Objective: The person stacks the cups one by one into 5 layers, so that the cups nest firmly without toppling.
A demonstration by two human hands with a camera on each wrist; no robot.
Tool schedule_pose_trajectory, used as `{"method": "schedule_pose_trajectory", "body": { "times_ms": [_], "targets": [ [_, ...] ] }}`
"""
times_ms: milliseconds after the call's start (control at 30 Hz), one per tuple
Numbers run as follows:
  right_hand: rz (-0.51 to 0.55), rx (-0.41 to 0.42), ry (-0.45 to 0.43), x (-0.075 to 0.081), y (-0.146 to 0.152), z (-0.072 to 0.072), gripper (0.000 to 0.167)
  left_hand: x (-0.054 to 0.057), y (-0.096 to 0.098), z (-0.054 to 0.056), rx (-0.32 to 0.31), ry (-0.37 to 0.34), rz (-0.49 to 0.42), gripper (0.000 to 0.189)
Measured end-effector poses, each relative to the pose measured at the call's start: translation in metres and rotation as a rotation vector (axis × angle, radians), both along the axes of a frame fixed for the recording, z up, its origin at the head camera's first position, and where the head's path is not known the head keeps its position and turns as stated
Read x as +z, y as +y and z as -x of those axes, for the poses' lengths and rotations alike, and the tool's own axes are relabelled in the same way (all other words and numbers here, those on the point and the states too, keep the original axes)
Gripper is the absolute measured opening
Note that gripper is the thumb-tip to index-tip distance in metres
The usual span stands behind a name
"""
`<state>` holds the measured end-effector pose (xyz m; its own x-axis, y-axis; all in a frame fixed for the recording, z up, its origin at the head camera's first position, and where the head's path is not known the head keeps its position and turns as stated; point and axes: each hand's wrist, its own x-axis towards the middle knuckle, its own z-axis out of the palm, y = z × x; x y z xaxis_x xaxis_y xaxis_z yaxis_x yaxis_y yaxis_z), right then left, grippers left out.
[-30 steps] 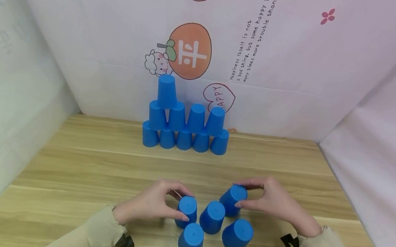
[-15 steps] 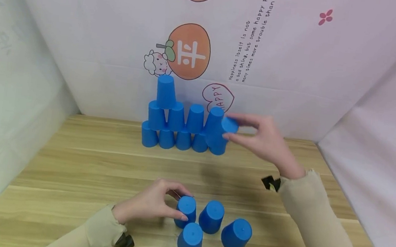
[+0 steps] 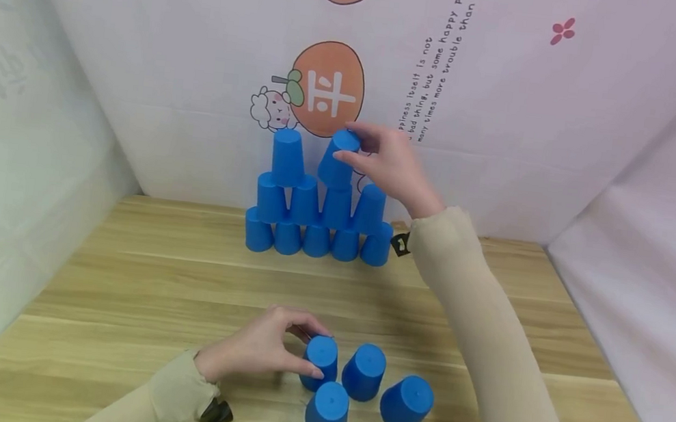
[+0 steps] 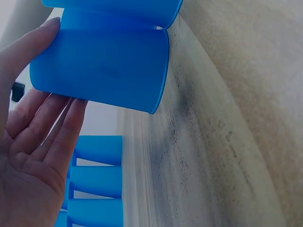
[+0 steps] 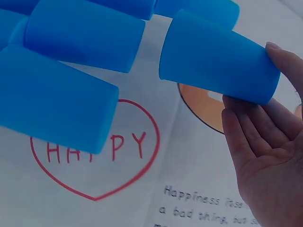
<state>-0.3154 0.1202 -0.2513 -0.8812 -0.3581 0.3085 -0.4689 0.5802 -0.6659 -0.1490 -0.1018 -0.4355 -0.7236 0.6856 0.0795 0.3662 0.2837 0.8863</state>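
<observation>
Presently the right hand point(image 3: 386, 164) pinches a raised cup point(image 3: 333, 167), blue, by its upper end between thumb and fingers; mouth down, slightly tilted. Position: above the four-cup row point(image 3: 305, 200), right of the lone top cup point(image 3: 288, 159), with the five-cup row point(image 3: 316, 241) at the bottom. Contact below: cannot tell. The left hand point(image 3: 262, 346) pinches a standing cup point(image 3: 320, 357), inverted on the wooden table point(image 3: 135, 313), beside three loose cups point(image 3: 363, 373), also inverted.

The cups point(image 3: 362, 375) are blue, the table point(image 3: 140, 273) wood-grained tan, the sleeves point(image 3: 481, 315) beige, the backdrop point(image 3: 485, 109) white with orange prints.
</observation>
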Motion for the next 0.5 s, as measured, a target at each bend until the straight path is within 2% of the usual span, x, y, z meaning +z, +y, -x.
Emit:
{"method": "schedule_pose_trajectory", "body": {
  "times_ms": [133, 233, 500],
  "targets": [
    [0.025, -0.002, -0.050, -0.003, -0.009, 0.013, 0.061, 0.001, 0.000, 0.000, -0.001, -0.006, -0.009, 0.041],
    [0.022, 0.005, -0.056, -0.005, -0.014, 0.019, 0.058, 0.001, 0.000, 0.000, -0.001, -0.007, -0.011, 0.041],
    [0.001, 0.033, -0.039, -0.006, -0.025, 0.024, 0.057, 0.001, 0.000, 0.000, -0.003, -0.011, -0.009, 0.041]
  ]
}}
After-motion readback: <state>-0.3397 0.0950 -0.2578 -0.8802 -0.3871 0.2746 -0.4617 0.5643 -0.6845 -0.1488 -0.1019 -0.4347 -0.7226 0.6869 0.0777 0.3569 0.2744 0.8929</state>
